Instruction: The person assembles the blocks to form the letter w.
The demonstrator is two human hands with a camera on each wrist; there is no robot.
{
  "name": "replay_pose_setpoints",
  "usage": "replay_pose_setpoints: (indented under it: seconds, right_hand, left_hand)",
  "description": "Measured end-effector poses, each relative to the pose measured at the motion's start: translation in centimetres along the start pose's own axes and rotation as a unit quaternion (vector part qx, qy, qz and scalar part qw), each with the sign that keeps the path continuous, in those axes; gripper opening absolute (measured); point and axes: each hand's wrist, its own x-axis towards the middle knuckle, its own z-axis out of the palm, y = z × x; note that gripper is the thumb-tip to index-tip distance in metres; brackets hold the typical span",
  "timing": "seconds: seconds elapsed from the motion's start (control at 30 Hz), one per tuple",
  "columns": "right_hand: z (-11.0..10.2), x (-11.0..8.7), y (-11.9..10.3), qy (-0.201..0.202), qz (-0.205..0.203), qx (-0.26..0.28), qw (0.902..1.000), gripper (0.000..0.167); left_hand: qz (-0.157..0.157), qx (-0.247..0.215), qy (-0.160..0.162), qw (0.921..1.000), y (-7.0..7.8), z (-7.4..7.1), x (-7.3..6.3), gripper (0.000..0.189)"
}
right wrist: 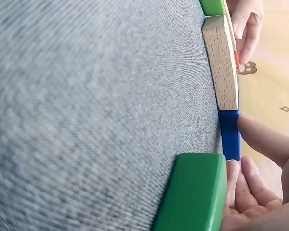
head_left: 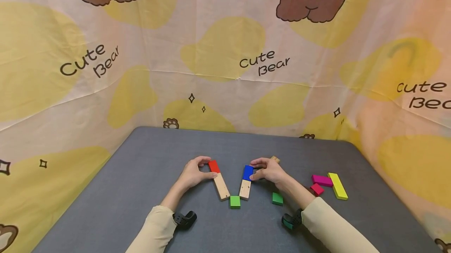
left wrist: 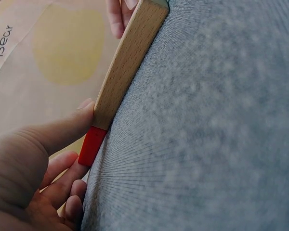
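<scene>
My left hand (head_left: pixel 192 172) pinches a red block (head_left: pixel 213 166) between thumb and fingers. The red block meets the far end of a long plain wooden block (head_left: pixel 222 187). Opposite, my right hand (head_left: pixel 273 170) pinches a blue block (head_left: pixel 248 172), its thumb on the side and fingers at the far end. Another plain wooden block (head_left: pixel 245 189) continues from the blue one towards me. Between the near ends of both wooden blocks lies a light green block (head_left: pixel 235 202), so the pieces form a V shape flat on the table.
A dark green block (head_left: pixel 277 198) lies below my right forearm. Further right are a magenta block (head_left: pixel 322 180), a pinkish-red block (head_left: pixel 317 189) and a long yellow block (head_left: pixel 337 186). Behind my right hand a wooden piece (head_left: pixel 275 159) is partly hidden. Printed cloth hangs around the grey table (head_left: pixel 158 147).
</scene>
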Motion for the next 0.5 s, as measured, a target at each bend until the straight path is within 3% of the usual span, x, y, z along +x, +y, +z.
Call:
replay_pose_setpoints:
  seconds: [0.5]
  right_hand:
    - [-0.26,-0.01,0.15,-0.009,0.002,0.008,0.9999,0.051]
  left_hand:
    - [-0.007,0.000,-0.001,1.0000,0.17,0.00,-0.08,0.060]
